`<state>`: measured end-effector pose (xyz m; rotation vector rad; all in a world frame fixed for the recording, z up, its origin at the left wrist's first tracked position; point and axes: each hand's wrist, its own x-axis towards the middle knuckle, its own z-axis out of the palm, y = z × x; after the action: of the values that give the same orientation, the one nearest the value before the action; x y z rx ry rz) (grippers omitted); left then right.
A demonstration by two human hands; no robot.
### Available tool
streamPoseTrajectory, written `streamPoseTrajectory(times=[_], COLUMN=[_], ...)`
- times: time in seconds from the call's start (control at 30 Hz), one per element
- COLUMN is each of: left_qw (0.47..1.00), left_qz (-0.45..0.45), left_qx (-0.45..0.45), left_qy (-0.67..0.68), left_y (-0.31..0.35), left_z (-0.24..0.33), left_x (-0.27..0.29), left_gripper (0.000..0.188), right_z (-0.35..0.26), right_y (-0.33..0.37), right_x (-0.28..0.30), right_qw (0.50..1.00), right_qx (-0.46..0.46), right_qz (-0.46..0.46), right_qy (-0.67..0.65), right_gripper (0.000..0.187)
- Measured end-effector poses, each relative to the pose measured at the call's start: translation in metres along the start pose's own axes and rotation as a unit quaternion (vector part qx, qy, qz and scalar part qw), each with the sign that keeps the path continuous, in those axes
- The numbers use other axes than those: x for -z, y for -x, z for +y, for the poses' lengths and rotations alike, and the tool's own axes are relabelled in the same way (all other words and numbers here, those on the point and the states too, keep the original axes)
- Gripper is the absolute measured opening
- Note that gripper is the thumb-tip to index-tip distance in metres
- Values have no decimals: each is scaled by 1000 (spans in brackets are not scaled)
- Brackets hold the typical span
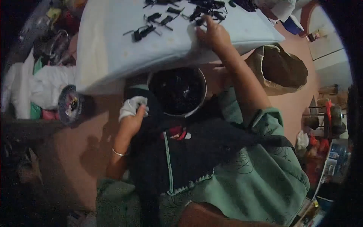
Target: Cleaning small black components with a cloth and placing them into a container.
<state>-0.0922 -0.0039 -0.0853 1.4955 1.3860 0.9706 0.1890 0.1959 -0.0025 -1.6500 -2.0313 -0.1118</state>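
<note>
My left hand is closed around a crumpled white cloth, beside a round pale-rimmed bucket. Dark, shiny pieces fill the bucket; their kind is too dark to tell. My right hand reaches over a light, cloth-covered pad, its thumb and forefinger closed at a small black piece. Several more black pieces with thin prongs lie scattered over the pad, with a denser heap by my right fingers. Exactly what these pieces are cannot be made out.
An open brown sack stands on the floor to the right. A clear bowl of small items and white bags are at the left. Shelves with household things line the far right. Dark cloth covers my lap.
</note>
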Motion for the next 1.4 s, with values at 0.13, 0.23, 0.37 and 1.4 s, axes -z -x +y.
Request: streamPoseTrajectory(times=[0.13, 0.23, 0.37, 1.4], left_qw=[1000, 999, 998, 986], left_qz=[-19, -24, 37, -82], left_qx=[-5, 23, -55, -77], left_qy=[-24, 6, -22, 122], left_y=[-10, -28, -70, -140], left_z=[35, 71, 130, 158], left_x=[-17, -28, -45, -81], left_gripper=[17, 20, 22, 25], right_z=[12, 8, 17, -14], right_y=[3, 6, 6, 30], right_x=[-4, 6, 0, 31], right_qw=[996, 994, 984, 874], right_qx=[66, 88, 98, 17], right_qz=[-11, -50, -2, 13], right_qy=[-51, -50, -147, -486], right_gripper=[21, 18, 18, 17])
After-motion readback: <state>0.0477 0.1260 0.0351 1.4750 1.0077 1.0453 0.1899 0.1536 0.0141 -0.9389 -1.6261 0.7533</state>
